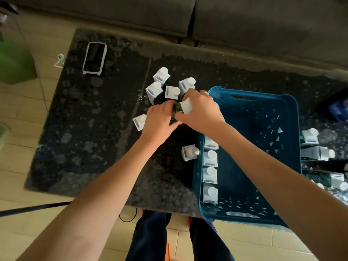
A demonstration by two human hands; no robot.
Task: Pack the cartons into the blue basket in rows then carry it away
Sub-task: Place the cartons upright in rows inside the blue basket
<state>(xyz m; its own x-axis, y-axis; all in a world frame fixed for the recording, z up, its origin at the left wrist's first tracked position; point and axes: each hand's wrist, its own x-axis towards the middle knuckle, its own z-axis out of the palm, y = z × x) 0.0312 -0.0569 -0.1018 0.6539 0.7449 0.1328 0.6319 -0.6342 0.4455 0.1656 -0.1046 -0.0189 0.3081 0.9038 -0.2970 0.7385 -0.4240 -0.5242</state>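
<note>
A blue basket [288, 117] stands on the right of the dark stone table [84, 129]. Several white-topped green cartons [210, 175] stand in a row along its left wall. More cartons [157, 89] stand in a cluster left of the basket's far corner, one [189, 152] stands just outside its left wall, and one [139, 121] shows beside my left wrist. My right hand [201, 110] grips a carton [185, 106] near the basket's far left corner. My left hand [160, 119] has its fingers on the same carton's green side.
A phone [94, 57] in a white case lies at the table's far left. Several more cartons [318, 153] lie and stand right of the basket. A grey sofa [244, 21] runs behind the table. A green object [15, 61] stands on the floor at left. My legs are below the table's near edge.
</note>
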